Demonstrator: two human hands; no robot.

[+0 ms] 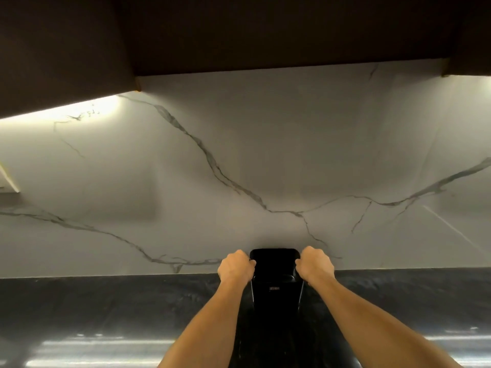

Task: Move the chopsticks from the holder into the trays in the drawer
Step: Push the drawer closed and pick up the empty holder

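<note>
My left hand [236, 265] and my right hand [316, 264] sit low in the centre of the frame, one on each side of the holder [275, 277], each closed on a side of its upper edge. The holder stands on the countertop [106, 304], which spans the lower part of the frame, with its back against the wall [239, 155] that fills the middle. My forearms run up from the bottom edge, left and right of the holder's base. Above the wall, across the top of the frame, hang the cabinets [265, 30], the upper left one reaching lower than the rest.
</note>
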